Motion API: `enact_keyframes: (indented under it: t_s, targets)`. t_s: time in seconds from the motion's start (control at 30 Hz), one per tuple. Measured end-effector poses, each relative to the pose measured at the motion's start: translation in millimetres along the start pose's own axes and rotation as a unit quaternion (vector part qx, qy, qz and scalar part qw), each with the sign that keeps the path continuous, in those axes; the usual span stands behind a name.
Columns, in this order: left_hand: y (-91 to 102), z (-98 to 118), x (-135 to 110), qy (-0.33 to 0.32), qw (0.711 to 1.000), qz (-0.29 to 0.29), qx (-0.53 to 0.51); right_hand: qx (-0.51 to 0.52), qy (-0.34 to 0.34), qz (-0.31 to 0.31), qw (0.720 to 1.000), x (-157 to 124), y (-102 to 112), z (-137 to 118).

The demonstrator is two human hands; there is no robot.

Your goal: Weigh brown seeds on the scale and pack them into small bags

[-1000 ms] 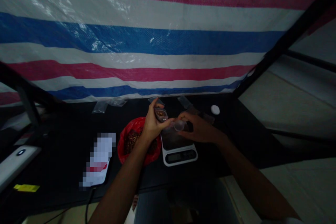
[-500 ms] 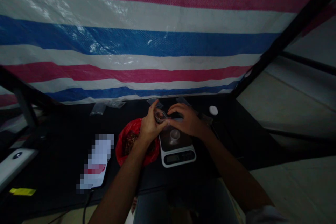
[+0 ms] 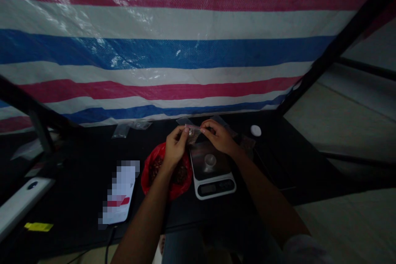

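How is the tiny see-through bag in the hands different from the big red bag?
The small clear plastic bag is pinched in the air between the left hand and right hand; the red plastic bag lies on the black table. The clear bag is much smaller than the red bag. It is see-through; the red bag is coloured and gapes open. Both are soft plastic holding brownish stuff.

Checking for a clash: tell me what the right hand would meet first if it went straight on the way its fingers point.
The right hand points left at the small bag it pinches. Just beyond that, it would likely meet the left hand, which pinches the other end, though depth is unclear.
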State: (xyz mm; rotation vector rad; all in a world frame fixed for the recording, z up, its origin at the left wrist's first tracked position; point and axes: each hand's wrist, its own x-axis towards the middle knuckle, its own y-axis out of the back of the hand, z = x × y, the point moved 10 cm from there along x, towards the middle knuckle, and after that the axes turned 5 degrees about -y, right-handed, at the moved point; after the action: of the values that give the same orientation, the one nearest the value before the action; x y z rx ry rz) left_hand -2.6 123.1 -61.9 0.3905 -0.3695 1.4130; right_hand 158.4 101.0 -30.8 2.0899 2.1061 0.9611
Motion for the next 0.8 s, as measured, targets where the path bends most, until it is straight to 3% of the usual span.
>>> enact_keyframes:
  t_s: [0.3, 0.5, 0.8]
  targets:
    - [4.6, -5, 0, 0.057, 0.994, 0.053, -0.075, 0.003, 0.016, 0.038, 0.999, -7, 6, 0]
    - [9.6, 2, 2, 0.027, 0.994, 0.071, -0.075, 0.013, 0.036, 0.05, 0.998, -11, 3, -7]
    - [-1.5, 1, -1, 0.045, 0.996, 0.031, -0.074, 0.015, 0.049, 0.069, 0.996, -12, 3, -14]
